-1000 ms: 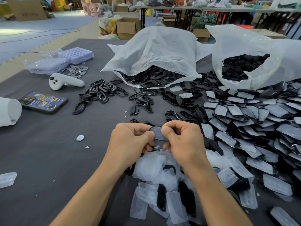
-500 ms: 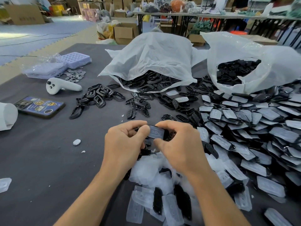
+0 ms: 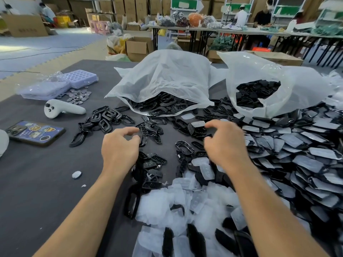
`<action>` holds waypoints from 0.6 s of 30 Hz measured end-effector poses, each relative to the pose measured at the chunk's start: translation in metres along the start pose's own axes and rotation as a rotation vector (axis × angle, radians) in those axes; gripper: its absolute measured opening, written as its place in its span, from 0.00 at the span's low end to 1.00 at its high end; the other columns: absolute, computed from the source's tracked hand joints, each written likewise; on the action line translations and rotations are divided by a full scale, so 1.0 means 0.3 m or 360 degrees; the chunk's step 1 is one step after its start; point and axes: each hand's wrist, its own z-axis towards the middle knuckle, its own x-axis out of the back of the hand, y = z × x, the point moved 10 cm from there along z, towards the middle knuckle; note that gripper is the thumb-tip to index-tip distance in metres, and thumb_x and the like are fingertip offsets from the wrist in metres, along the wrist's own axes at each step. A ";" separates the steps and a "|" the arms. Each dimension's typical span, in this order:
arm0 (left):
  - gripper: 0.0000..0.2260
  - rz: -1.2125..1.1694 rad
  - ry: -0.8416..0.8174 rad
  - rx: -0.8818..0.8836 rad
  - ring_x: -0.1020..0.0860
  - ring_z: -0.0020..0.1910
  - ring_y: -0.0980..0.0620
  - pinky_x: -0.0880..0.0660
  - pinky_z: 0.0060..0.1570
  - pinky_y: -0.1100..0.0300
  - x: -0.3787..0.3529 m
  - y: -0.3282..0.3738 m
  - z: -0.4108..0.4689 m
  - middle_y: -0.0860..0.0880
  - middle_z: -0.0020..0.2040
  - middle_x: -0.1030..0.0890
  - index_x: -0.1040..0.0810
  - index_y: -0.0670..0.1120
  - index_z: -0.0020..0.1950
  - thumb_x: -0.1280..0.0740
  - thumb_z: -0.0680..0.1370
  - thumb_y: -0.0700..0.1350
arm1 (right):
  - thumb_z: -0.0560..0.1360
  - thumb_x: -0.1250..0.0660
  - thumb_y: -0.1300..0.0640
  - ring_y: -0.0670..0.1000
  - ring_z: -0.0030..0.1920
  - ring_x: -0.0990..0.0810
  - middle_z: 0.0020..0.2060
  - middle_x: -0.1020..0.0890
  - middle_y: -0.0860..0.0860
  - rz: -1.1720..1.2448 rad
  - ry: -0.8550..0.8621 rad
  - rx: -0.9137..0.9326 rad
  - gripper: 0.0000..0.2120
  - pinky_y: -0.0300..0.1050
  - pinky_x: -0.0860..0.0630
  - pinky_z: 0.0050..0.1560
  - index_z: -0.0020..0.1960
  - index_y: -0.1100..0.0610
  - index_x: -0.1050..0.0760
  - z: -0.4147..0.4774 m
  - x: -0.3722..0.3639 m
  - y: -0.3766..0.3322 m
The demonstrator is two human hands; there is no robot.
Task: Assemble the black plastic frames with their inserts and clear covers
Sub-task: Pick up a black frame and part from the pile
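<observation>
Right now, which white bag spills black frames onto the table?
The left bag, lying flat with frames at its mouth; the right bag keeps its parts inside.

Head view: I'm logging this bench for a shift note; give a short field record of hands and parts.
left hand: empty, fingers loosely curled, over black inserts
right hand: empty, fingers curled, beside covered-piece pile
clear covers: heaped between the forearms
black frames: loose cluster, left of inserts
plastic bags: two, far side, holding black parts

One wide head-worn view looks forward and down at the dark table [image 3: 37,191]. It lies near, filling the lower view.
</observation>
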 end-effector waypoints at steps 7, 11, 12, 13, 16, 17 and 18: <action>0.20 0.0196 -0.0230 -0.0258 0.22 0.64 0.46 0.28 0.64 0.57 -0.128 0.021 0.132 0.52 0.66 0.18 0.17 0.52 0.66 0.35 0.77 0.37 | 0.74 0.32 0.64 0.60 0.62 0.24 0.59 0.19 0.58 -0.0121 -0.0323 0.0077 0.26 0.51 0.26 0.60 0.71 0.52 0.25 0.120 -0.254 -0.099; 0.21 0.0446 -0.0417 -0.0384 0.26 0.70 0.47 0.30 0.70 0.52 -0.229 0.038 0.196 0.52 0.70 0.21 0.19 0.52 0.70 0.34 0.78 0.40 | 0.75 0.35 0.69 0.59 0.54 0.20 0.53 0.17 0.57 -0.0186 -0.0332 0.0042 0.20 0.49 0.22 0.51 0.61 0.51 0.18 0.168 -0.298 -0.088; 0.19 0.0520 -0.0437 -0.0397 0.26 0.69 0.46 0.29 0.69 0.51 -0.246 0.037 0.208 0.53 0.69 0.20 0.18 0.53 0.68 0.33 0.78 0.42 | 0.76 0.34 0.68 0.60 0.52 0.19 0.53 0.16 0.57 -0.0162 -0.0307 0.0012 0.18 0.49 0.21 0.51 0.58 0.50 0.16 0.181 -0.291 -0.081; 0.16 0.0557 -0.0428 -0.0402 0.25 0.68 0.46 0.28 0.67 0.51 -0.254 0.036 0.219 0.53 0.67 0.19 0.16 0.55 0.64 0.33 0.78 0.44 | 0.76 0.34 0.66 0.60 0.52 0.18 0.53 0.16 0.56 -0.0151 -0.0299 -0.0007 0.17 0.48 0.20 0.53 0.56 0.48 0.15 0.192 -0.285 -0.075; 0.10 0.0494 -0.0275 -0.0440 0.23 0.62 0.48 0.28 0.60 0.55 -0.238 0.044 0.226 0.57 0.56 0.15 0.11 0.55 0.51 0.32 0.78 0.45 | 0.77 0.34 0.63 0.58 0.52 0.17 0.52 0.13 0.53 -0.0128 -0.0270 -0.0011 0.14 0.51 0.19 0.56 0.53 0.47 0.14 0.189 -0.256 -0.073; 0.09 0.0464 -0.0219 -0.0471 0.23 0.61 0.49 0.30 0.58 0.57 -0.226 0.053 0.224 0.59 0.53 0.14 0.11 0.55 0.47 0.32 0.78 0.45 | 0.77 0.34 0.61 0.58 0.52 0.17 0.50 0.13 0.52 -0.0056 -0.0226 -0.0009 0.14 0.52 0.19 0.56 0.53 0.47 0.14 0.172 -0.238 -0.076; 0.09 0.0433 -0.0183 -0.0497 0.23 0.61 0.50 0.31 0.57 0.59 -0.216 0.059 0.221 0.60 0.53 0.14 0.11 0.55 0.47 0.31 0.77 0.44 | 0.78 0.34 0.60 0.58 0.50 0.16 0.47 0.12 0.52 0.0051 -0.0179 -0.0012 0.12 0.52 0.19 0.55 0.53 0.48 0.14 0.149 -0.219 -0.078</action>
